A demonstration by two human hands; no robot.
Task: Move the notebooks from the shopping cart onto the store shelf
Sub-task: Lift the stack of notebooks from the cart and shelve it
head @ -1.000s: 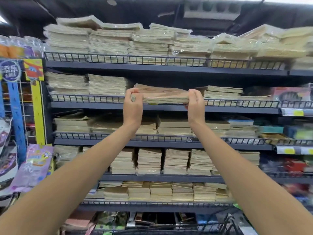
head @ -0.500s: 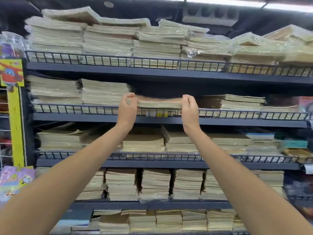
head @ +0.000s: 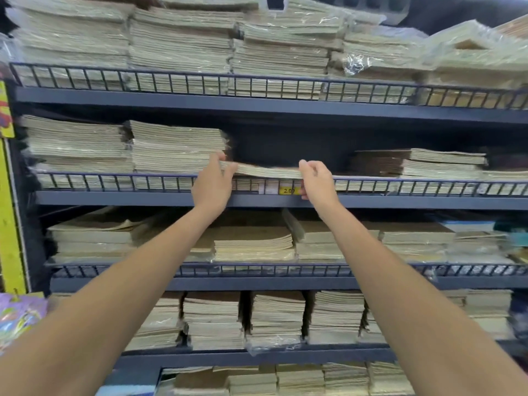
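Left hand [head: 213,181]: fingers over the top and thumb at the side of the left end of the notebooks [head: 268,171]; it grasps them. Right hand [head: 317,181]: fingers curled on the right end of the same notebooks; it grasps them. Both arms are stretched forward and up.

The notebooks form one thin, flat pile. It lies on the second tier from the top of the shelf [head: 114,198], just behind the wire rail [head: 114,181], in the gap between the stacks on either side.

Labels: one yellow price tag [head: 288,190] is fixed to the rail under the notebooks, between the hands. It reads "2.0"; the last digit is blurred. A white tag just left of it cannot be read.

Surface: the shelf is dark blue-grey metal. Five tiers are in view; the upper three show wire rails.

Count, second tier: two tall stacks [head: 177,147] left of the notebooks, one lower stack with brown covers on the right. Several stacks are wrapped in clear film.

At the left edge: one yellow upright strip [head: 8,224] and, below it, one colourful pack [head: 17,315].
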